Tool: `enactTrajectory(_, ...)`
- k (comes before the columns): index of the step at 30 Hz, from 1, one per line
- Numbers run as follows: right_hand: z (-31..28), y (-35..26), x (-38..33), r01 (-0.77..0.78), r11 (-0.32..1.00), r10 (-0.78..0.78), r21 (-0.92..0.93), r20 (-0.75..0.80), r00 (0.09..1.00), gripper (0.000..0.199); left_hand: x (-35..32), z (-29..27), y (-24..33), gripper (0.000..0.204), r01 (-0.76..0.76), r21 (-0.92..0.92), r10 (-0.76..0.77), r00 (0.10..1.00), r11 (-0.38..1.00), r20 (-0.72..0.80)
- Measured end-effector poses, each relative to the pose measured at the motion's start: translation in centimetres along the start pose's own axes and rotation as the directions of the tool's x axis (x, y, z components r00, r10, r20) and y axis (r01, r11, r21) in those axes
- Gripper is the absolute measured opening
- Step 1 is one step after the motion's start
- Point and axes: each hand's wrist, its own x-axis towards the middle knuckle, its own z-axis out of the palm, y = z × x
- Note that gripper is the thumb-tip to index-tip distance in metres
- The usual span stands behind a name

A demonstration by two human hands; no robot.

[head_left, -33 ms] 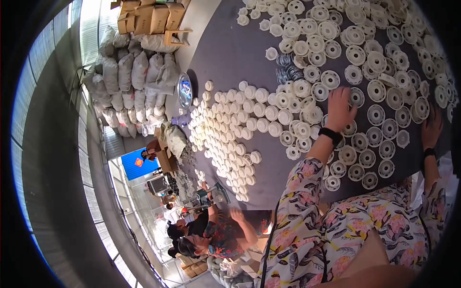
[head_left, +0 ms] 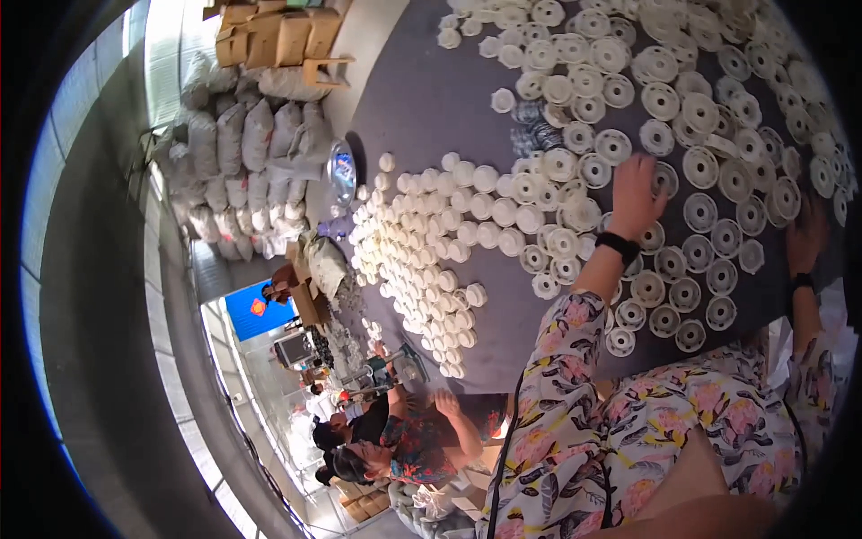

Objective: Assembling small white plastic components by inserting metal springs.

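Observation:
A grey table point(head_left: 431, 108) is covered with several white round pieces: ring-shaped discs point(head_left: 700, 211) on the right and smaller capped ones point(head_left: 431, 260) packed together on the left. My left hand point(head_left: 633, 193) lies flat on the discs near the middle with its fingers spread, a black band on the wrist. At the table's right edge my right hand point(head_left: 805, 235) rests among more discs, also with a black wristband; its fingers are in shadow and hard to read. Both sleeves are floral.
Stuffed white sacks point(head_left: 233, 162) are piled beyond the table's left end, with cardboard boxes point(head_left: 269, 36) above them. A round metal bowl point(head_left: 341, 171) sits at the table edge. Another person point(head_left: 404, 440) in patterned clothes works lower left, with other people behind.

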Motion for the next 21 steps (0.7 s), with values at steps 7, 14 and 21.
enactTrajectory(7,-1.5,-5.3,0.9,-0.173,0.982,0.177,-0.078,0.048,0.983,0.053,5.5,1.0,-0.6,0.046,-0.064,0.169,0.065,0.998,0.984,0.001)
enactTrajectory(14,-4.0,-4.6,1.2,-0.193,0.981,0.195,-0.035,0.072,0.978,0.052,7.4,0.8,2.0,0.064,0.147,0.222,-0.177,0.976,0.964,0.124)
enactTrajectory(21,-4.1,-4.9,1.5,-0.196,0.981,0.196,-0.010,0.082,0.977,0.052,5.3,1.4,0.1,0.060,0.145,-0.735,-0.268,0.962,0.662,-0.051)
